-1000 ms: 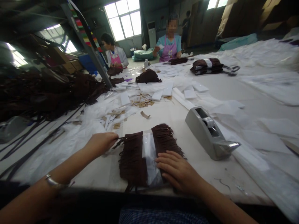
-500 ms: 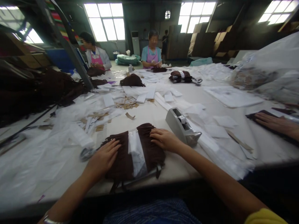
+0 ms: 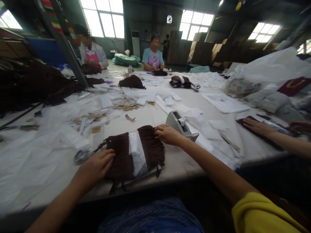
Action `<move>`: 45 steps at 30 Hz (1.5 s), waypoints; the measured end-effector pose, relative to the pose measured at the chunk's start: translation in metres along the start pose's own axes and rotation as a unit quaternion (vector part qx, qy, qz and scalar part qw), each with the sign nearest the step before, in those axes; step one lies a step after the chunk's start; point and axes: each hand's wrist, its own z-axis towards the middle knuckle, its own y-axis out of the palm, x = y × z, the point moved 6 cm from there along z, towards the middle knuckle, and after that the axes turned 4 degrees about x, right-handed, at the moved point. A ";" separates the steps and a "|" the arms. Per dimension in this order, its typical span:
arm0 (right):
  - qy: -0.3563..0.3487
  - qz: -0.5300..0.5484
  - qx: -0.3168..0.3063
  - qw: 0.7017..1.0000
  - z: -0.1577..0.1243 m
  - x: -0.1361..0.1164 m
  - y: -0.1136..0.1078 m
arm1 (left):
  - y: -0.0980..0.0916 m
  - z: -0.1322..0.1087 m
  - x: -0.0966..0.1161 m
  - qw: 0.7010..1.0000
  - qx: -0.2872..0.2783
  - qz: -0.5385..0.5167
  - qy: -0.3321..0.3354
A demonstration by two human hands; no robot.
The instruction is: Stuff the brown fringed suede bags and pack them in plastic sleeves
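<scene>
A dark brown fringed bag [image 3: 119, 153] lies flat near the table's front edge, with a white and clear plastic wrap [image 3: 137, 152] around its middle. My left hand [image 3: 94, 166] rests on its left edge, fingers stretched out. At the upper right edge, my right hand [image 3: 167, 134] touches the fringe with slightly bent fingers; its thumb is hidden. Beyond my right hand stands a grey tape dispenser [image 3: 178, 124]. A grey wrapped bundle [image 3: 82, 156], probably the strap end, lies left of the bag.
At the right, a co-worker's hand [image 3: 259, 127] lies on another dark item. Plastic sheets [image 3: 60, 136], brown paper scraps [image 3: 126, 105] and white cards [image 3: 106, 101] litter the table. Farther back are a wrapped brown bundle [image 3: 181, 82] and two seated people. A dark brown heap [image 3: 29, 84] fills the left.
My left hand has slid outward to the bag's left edge. My right hand has drawn back slightly to its right edge, its fingers more bent. The view has turned a little rightward.
</scene>
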 end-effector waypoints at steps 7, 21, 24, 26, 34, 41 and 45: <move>0.003 0.089 0.081 0.993 -0.024 -0.041 -0.023 | -0.028 -0.007 0.011 0.999 0.038 0.028 -0.009; -0.112 0.107 0.049 0.987 -0.065 -0.114 -0.031 | -0.019 -0.038 0.084 0.988 0.006 -0.084 0.131; -0.038 0.048 0.033 0.998 -0.086 -0.094 -0.023 | -0.014 -0.054 0.077 0.984 0.021 -0.033 0.174; 0.027 0.032 0.028 0.999 -0.107 -0.072 -0.025 | -0.018 -0.072 0.049 0.991 0.041 -0.015 0.123; 0.086 0.085 0.118 0.986 -0.059 -0.050 -0.056 | -0.026 -0.108 0.045 0.952 0.039 -0.202 -0.226; 0.078 0.159 -0.152 0.972 0.104 -0.037 0.011 | 0.061 -0.087 0.148 0.537 -0.002 -0.710 -0.456; 0.150 0.197 -0.323 0.913 0.125 -0.020 0.032 | 0.065 -0.091 0.155 0.380 0.092 -0.786 -0.479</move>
